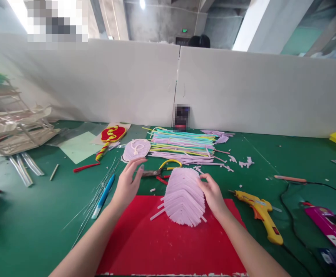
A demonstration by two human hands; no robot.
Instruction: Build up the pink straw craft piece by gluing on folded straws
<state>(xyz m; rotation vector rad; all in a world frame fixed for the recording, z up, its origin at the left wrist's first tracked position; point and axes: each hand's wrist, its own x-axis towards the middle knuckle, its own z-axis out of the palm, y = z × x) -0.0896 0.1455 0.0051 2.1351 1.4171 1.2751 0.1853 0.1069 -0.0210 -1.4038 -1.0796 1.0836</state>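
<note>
A lilac oval piece (pixel 184 198), covered in slanting pipe-cleaner strips that meet in a V pattern, is held over a red mat. Several strip ends stick out past its lower left edge. My right hand (pixel 212 192) grips its right edge between thumb and fingers. My left hand (pixel 129 179) is away from the piece, its fingers apart and slightly bent. Close to those fingertips are the blades of scissors (pixel 153 173) with yellow and red handles; I cannot tell whether they touch. Behind the left fingers lies a second lilac oval (pixel 137 149) with a curled strip on top.
Lilac, yellow and turquoise pipe cleaners (pixel 182 146) lie behind the scissors. A yellow glue gun (pixel 260 211) rests right of the red mat (pixel 168 246). Left are a blue pen-like tool (pixel 104 196), thin wires and a red-and-yellow piece (pixel 113 133). A white partition (pixel 98 84) stands behind.
</note>
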